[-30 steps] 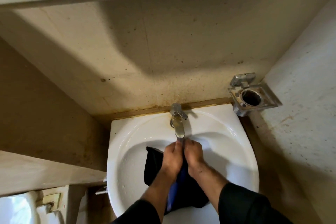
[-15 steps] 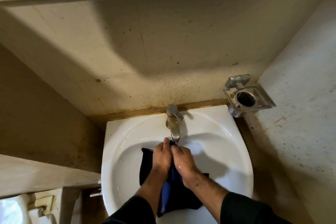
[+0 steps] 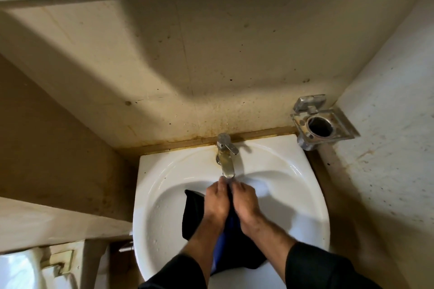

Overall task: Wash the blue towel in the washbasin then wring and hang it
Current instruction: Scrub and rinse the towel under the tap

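While both hands are held side by side under the tap (image 3: 226, 158), the blue towel (image 3: 229, 239) is gripped between them, inside the white washbasin (image 3: 303, 197). The left hand (image 3: 217, 203) is seen w/ its back up, fingers curled down around the bunched cloth; the right hand (image 3: 246, 203) is pressed close beside it, fingers likewise curled onto the same fold, so the grip on both sides is tight on the towel. Fingertips are placed just below the spout end; whether water is running can't be told, as the spot is blurred. A dark flap of the towel is spread out to the left of the left hand against the bowl, and the rest is draped down betw. the forearms toward the basin's near rim, where a brighter blue strip is shown. Black sleeves (image 3: 317, 267) are seen at the btm edge. A metal holder (image 3: 321, 125) w/ a round opening is fixed on the right wall, above the basin's back right corner. A stained beige wall (image 3: 187, 65) is seen behind the tap.
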